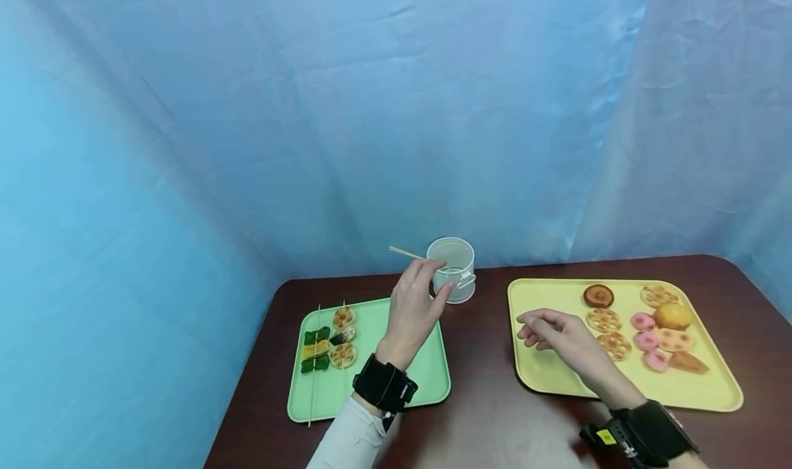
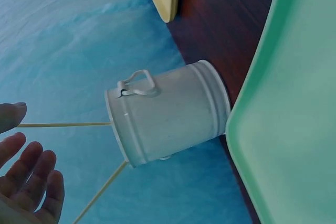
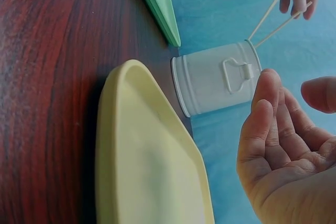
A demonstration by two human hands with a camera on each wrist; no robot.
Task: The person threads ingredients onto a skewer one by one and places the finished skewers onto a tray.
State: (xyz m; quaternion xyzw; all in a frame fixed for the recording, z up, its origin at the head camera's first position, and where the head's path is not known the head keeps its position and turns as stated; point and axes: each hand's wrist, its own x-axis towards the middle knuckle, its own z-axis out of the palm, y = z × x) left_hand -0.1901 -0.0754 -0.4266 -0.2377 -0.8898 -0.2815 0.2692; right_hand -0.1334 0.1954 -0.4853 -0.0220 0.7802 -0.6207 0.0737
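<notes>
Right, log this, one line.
left hand: at stick in bucket, grip unclear; right hand: empty, above yellow tray; green tray: two loaded skewers

Two thin pale sticks (image 2: pixel 65 125), splayed, in upright white bucket (image 2: pixel 170 111).

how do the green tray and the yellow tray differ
The green tray sits on the person's left, the yellow tray on the right. The green tray carries skewered food; the yellow tray, loose food. The yellow tray looks wider than the green tray. Both have rounded corners and lie on the table.

Two trays (image 1: pixel 427 379), one bucket (image 2: pixel 170 111), two bare sticks (image 2: pixel 63 125), two loaded skewers (image 1: pixel 315 348), three pink doughnuts (image 1: pixel 646 340)
</notes>
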